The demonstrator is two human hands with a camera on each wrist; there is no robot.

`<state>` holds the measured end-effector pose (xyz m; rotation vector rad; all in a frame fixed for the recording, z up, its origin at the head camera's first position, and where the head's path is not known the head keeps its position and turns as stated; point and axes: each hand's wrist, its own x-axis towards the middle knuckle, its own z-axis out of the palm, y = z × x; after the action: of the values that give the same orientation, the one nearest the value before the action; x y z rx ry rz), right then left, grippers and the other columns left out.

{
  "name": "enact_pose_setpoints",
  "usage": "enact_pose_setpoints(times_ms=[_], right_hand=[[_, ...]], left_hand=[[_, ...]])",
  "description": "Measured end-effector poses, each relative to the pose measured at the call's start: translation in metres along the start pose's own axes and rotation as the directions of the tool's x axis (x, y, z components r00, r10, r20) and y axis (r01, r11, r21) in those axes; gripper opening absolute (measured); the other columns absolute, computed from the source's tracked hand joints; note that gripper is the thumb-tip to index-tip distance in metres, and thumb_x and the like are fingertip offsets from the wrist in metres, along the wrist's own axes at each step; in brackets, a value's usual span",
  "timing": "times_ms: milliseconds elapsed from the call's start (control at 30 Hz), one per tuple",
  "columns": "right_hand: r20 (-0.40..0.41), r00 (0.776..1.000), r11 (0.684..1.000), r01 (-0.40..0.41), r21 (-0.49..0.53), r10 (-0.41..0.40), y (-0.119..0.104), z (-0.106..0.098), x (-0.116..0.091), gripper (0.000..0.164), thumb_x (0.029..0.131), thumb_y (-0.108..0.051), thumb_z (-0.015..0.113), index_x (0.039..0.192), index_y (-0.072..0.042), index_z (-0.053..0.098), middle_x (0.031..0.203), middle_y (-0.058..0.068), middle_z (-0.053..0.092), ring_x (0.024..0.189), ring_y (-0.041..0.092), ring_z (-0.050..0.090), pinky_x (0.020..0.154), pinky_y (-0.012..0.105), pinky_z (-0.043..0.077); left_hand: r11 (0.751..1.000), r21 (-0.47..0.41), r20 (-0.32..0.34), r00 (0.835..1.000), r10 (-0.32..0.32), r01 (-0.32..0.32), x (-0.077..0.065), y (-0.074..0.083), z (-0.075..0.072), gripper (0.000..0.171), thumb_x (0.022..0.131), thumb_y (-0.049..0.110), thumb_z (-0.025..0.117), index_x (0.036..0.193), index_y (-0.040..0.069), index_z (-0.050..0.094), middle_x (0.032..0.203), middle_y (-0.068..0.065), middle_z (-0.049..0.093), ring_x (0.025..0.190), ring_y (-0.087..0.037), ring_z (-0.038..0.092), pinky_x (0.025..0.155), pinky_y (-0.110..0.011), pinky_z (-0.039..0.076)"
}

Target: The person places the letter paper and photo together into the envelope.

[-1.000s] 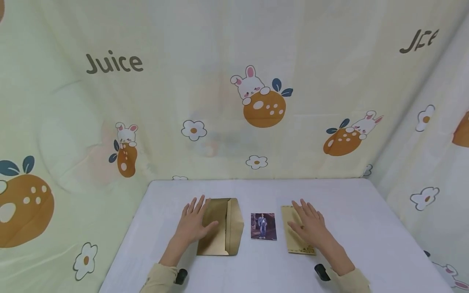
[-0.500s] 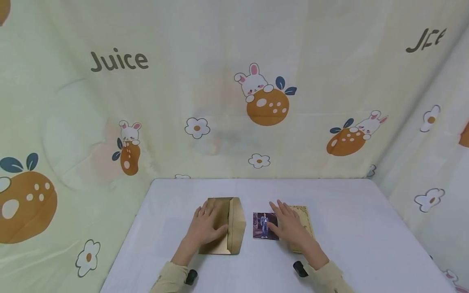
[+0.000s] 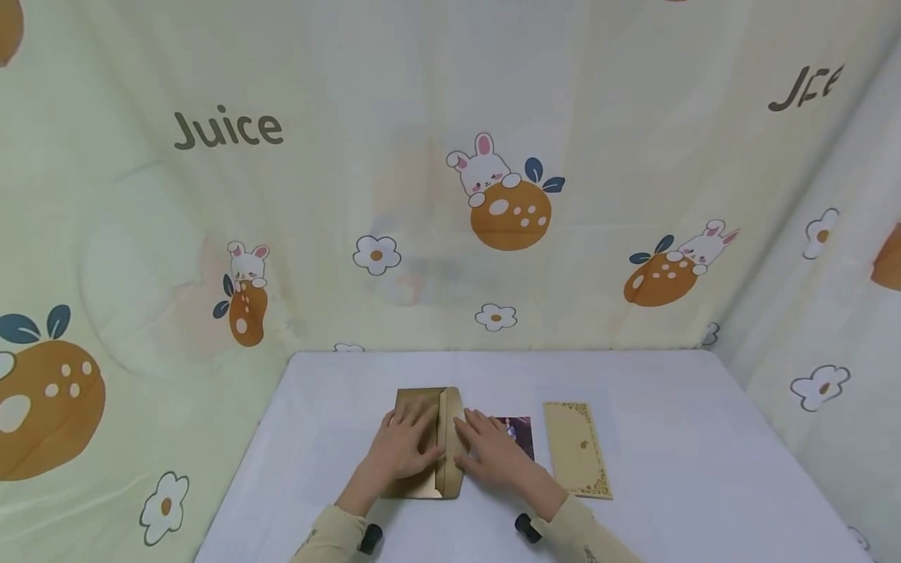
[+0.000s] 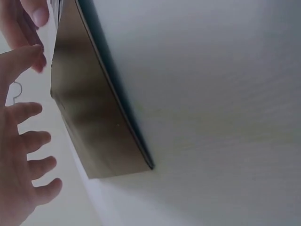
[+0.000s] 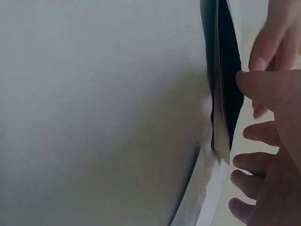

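A gold envelope (image 3: 417, 486) lies on the table with its flap extended to the right. Above its body hovers or rests my left hand (image 3: 400, 450), fingers spread; contact cannot be made out. My right hand (image 3: 498, 456) is at the flap's right edge, fingers straight and reaching left, partly covering a small photo print (image 3: 522, 435). To the right lies a cream card (image 3: 573, 446) with gold ornament. In the left wrist view, the left hand's fingers (image 4: 40, 167) stand over the envelope (image 4: 96, 117). In the right wrist view, the right thumb (image 5: 258, 87) is near the flap.
A white-covered table (image 3: 662, 438) carries these things. Behind it hangs a patterned curtain (image 3: 317, 195) with rabbits, oranges and flowers. Black wrist devices sit below both wrists, the left one (image 3: 370, 539) and the right one (image 3: 527, 528).
My right hand has moved left from above the cream card, past the photo, to the envelope's flap. The card is now uncovered. My left hand has stayed over the envelope, shifting slightly right.
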<state>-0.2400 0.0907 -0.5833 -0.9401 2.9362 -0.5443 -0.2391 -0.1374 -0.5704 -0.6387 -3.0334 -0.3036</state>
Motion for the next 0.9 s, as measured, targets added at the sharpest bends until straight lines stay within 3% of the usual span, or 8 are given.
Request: enact_pose_setpoints(times_ms=[233,467,633,767,900], right_hand=[[0.079,0.997,0.997,0.006,-0.073,0.000,-0.007,0.018,0.000,0.059,0.100,-0.043,0.057,0.149,-0.011,0.048,0.158,0.020,0.040,0.146,0.042,0.036,0.115,0.064,0.027],[0.096,0.995,0.999,-0.009,-0.048,0.014,-0.012,0.015,-0.002,0.061,0.098,-0.043,0.061,0.148,-0.010,0.049,0.158,0.020,0.040,0.147,0.043,0.034,0.116,0.064,0.025],[0.104,0.994,0.997,-0.015,-0.074,0.022,-0.011,0.013,0.000,0.062,0.099,-0.046,0.058,0.149,-0.012,0.048,0.159,0.019,0.039,0.148,0.043,0.033,0.117,0.063,0.024],[0.111,0.993,0.996,-0.022,-0.090,0.032,-0.011,0.011,0.003,0.062,0.099,-0.048,0.057,0.149,-0.014,0.047,0.160,0.017,0.038,0.148,0.043,0.032,0.118,0.062,0.024],[0.117,0.993,0.996,-0.021,-0.088,0.031,-0.010,0.008,0.005,0.061,0.100,-0.048,0.057,0.150,-0.015,0.047,0.161,0.017,0.037,0.149,0.043,0.031,0.118,0.062,0.023]], left_hand=[[1.000,0.002,0.069,0.997,0.024,-0.024,0.000,0.005,0.006,0.073,0.096,0.062,0.051,0.153,0.017,0.042,0.164,-0.014,0.031,0.149,-0.043,0.030,0.115,-0.062,0.029],[0.994,0.087,0.103,0.993,0.051,-0.060,0.000,0.007,0.005,0.065,0.095,0.051,0.056,0.151,0.020,0.046,0.162,-0.016,0.033,0.149,-0.039,0.032,0.113,-0.060,0.033],[0.997,0.062,0.128,0.991,0.041,-0.049,0.004,0.001,0.002,0.057,0.097,0.047,0.051,0.148,0.022,0.049,0.163,-0.015,0.032,0.149,-0.039,0.031,0.109,-0.061,0.037],[0.999,0.016,0.170,0.984,0.045,-0.049,0.010,-0.005,-0.005,0.055,0.097,0.053,0.051,0.144,0.023,0.051,0.163,-0.017,0.031,0.140,-0.040,0.045,0.095,-0.057,0.050],[0.998,-0.017,0.256,0.964,0.069,-0.067,0.015,-0.014,-0.016,0.071,0.092,0.070,0.053,0.144,0.023,0.047,0.164,-0.018,0.027,0.126,-0.038,0.059,0.080,-0.050,0.056]])
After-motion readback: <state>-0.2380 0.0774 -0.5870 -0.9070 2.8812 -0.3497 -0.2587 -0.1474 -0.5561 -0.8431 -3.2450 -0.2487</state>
